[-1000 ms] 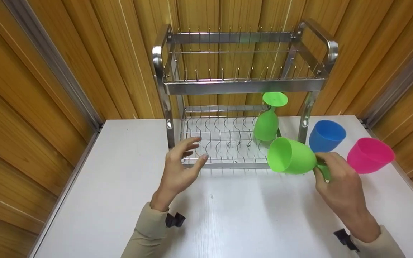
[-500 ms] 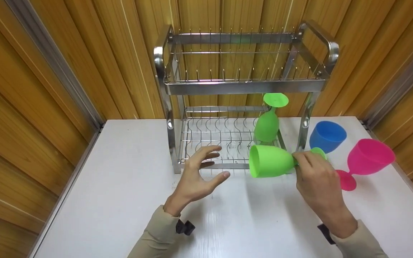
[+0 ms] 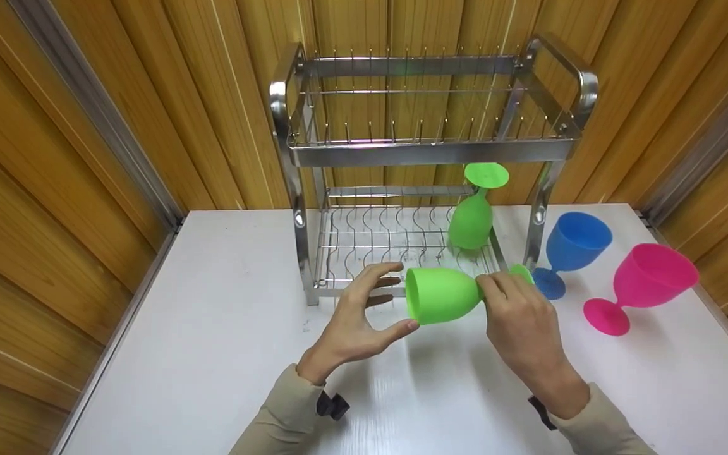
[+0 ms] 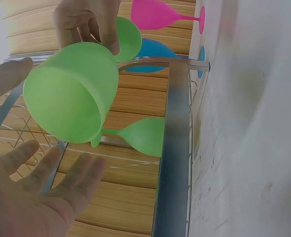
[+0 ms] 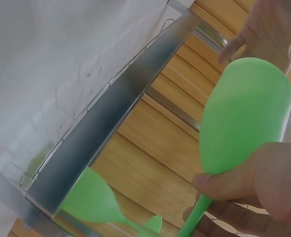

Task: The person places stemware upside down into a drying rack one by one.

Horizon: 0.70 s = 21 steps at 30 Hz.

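Observation:
A light green goblet lies sideways in the air before the rack, its mouth facing left. My right hand pinches its stem between thumb and fingers, as the right wrist view also shows on the green goblet. My left hand spreads thumb and fingers around the mouth end; in the left wrist view the fingers stand apart from the cup, and whether the thumb touches the rim I cannot tell. Another green goblet stands upside down at the right of the lower shelf.
The two-tier metal dish rack stands at the back of the white table. To its right are an upright blue goblet and a pink goblet. Wood-pattern walls close in the sides and back.
My right hand has carried the green goblet leftward and slightly down, away from the blue and pink goblets. My left hand has moved right, nearer to the goblet's mouth.

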Tool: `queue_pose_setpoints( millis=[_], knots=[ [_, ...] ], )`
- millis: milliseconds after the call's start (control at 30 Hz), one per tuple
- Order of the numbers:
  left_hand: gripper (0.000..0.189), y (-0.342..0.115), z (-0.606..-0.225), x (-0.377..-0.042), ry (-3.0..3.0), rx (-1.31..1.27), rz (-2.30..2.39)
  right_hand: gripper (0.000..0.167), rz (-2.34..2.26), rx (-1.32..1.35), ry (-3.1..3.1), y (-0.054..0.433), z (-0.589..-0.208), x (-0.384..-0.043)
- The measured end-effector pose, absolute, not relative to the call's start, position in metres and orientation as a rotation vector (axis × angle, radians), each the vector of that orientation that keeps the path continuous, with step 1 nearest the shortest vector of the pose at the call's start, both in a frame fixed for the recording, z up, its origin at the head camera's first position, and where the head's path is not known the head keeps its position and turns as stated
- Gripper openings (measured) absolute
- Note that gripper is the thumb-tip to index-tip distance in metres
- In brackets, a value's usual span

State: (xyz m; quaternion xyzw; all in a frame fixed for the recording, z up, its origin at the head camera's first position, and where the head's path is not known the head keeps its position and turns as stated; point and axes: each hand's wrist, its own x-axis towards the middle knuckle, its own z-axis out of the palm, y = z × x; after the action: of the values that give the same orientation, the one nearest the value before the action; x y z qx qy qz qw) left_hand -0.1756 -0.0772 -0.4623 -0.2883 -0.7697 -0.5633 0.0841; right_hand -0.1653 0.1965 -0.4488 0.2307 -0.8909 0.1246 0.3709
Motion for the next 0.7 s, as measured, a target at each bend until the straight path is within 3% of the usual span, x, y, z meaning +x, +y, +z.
queue_pose_setpoints(
  millis=[700],
  knots=[
    [0.077,-0.082,-0.467,-0.183,-2.255,-0.835,-1.796,0.033,0.335,0.519,-2.286,0.168,-0.446,-0.162]
  ],
)
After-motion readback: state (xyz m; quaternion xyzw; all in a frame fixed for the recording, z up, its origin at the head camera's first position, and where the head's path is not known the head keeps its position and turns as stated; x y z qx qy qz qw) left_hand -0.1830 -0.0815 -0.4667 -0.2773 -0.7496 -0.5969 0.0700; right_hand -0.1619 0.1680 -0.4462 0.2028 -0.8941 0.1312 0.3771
